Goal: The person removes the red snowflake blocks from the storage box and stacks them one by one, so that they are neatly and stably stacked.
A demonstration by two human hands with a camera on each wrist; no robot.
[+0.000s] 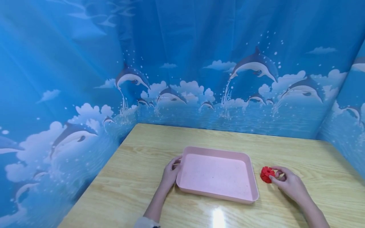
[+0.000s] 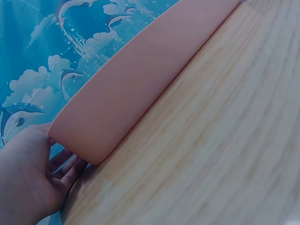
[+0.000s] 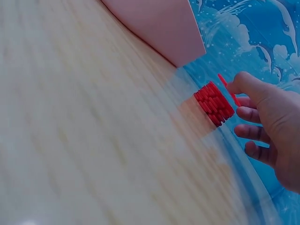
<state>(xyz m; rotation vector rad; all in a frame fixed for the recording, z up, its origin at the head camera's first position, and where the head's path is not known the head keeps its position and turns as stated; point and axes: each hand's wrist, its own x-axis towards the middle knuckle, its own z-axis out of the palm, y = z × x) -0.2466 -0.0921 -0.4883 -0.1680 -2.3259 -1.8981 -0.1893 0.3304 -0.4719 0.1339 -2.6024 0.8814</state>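
A shallow pink rectangular tray (image 1: 215, 175) lies flat on the wooden table. At its left side my left hand (image 1: 170, 171) holds the edge, with the thumb at the rim and the other fingers near the tray's corner in the left wrist view. To the right of the tray, my right hand (image 1: 292, 185) pinches a single red notched plastic disc (image 3: 229, 90) between thumb and forefinger. Just below that disc, a stack of similar red discs (image 3: 213, 104) stands on the table, with a small gap between. The right hand's other fingers are loosely bent.
Light wood-grain tabletop (image 1: 148, 148) surrounds the tray. A blue curtain (image 1: 182, 63) printed with dolphins and clouds hangs behind the table and along both sides. Overhead light makes a bright spot near the front of the table.
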